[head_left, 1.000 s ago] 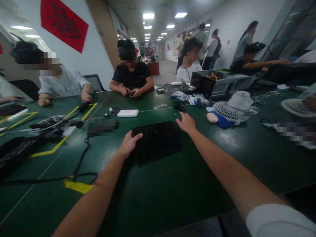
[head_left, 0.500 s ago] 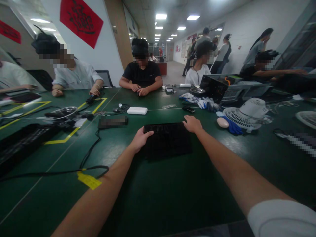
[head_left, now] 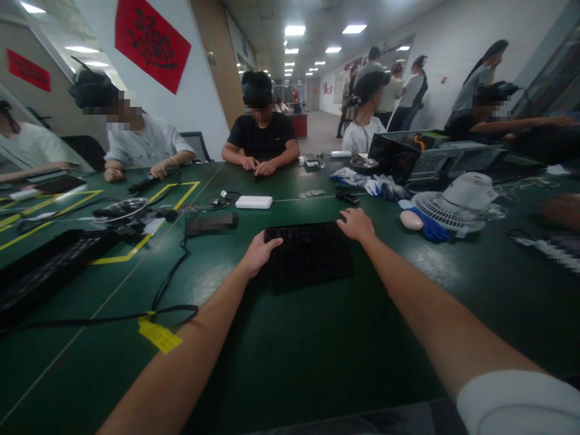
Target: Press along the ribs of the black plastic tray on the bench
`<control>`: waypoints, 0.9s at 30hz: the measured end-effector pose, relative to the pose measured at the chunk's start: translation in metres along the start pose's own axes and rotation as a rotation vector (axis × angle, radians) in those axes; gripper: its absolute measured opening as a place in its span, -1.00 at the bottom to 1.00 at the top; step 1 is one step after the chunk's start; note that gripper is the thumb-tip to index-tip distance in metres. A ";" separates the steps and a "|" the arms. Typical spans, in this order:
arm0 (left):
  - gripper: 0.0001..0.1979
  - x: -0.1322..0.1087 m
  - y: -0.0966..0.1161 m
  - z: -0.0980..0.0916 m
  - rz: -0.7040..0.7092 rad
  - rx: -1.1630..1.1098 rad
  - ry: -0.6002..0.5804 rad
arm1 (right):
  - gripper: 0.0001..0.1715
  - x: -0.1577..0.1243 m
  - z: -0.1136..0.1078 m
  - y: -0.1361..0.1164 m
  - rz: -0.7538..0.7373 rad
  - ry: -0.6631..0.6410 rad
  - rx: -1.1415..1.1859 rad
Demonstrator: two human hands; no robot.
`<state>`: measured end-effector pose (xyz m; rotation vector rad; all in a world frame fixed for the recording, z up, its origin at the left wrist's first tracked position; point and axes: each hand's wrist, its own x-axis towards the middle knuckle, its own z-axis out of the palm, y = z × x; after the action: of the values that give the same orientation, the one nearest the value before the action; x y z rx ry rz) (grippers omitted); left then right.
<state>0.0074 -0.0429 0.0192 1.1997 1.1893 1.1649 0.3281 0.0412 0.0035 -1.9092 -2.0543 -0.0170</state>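
Observation:
A flat black rectangular panel with a dark glossy face [head_left: 312, 257], perhaps a tablet or screen, is in front of me, close over the green table. My left hand [head_left: 261, 254] is closed on its far left corner, thumb on the face and fingers mostly hidden behind the edge. At the far right corner, my right hand [head_left: 357, 225] has its fingers stretched and a little apart, the thumb side touching or very near the corner. Whether the panel rests on the table, I cannot tell.
On the green table [head_left: 326, 356] lie a white box [head_left: 254, 202], a power strip [head_left: 211, 223], a black cable with a yellow tag [head_left: 159, 334], a white fan [head_left: 453, 202], blue gloves [head_left: 432, 229] and an open computer case [head_left: 430, 158]. Several people sit around it.
My right hand's fingers have spread and lifted slightly at the panel's corner. The left hand keeps its hold, and the panel has hardly moved. The camera view has shifted slightly.

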 end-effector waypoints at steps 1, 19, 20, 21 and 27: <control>-0.60 0.000 0.000 0.000 -0.002 -0.003 -0.001 | -0.35 0.000 0.001 0.000 -0.004 -0.001 0.004; -0.64 0.003 -0.006 0.000 0.043 0.005 -0.015 | -0.53 -0.001 0.001 0.005 0.103 0.072 0.040; -0.65 0.003 -0.007 0.000 0.046 0.005 -0.012 | -0.51 -0.001 0.001 0.005 0.103 0.076 0.042; -0.65 0.003 -0.007 0.000 0.047 0.005 -0.008 | -0.50 -0.001 0.002 0.005 0.102 0.080 0.045; -0.68 0.001 -0.005 0.002 0.045 0.001 -0.014 | -0.49 -0.006 0.002 0.001 0.107 0.126 0.037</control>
<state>0.0095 -0.0422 0.0139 1.2395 1.1575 1.1879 0.3291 0.0365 -0.0002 -1.9413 -1.8570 -0.0714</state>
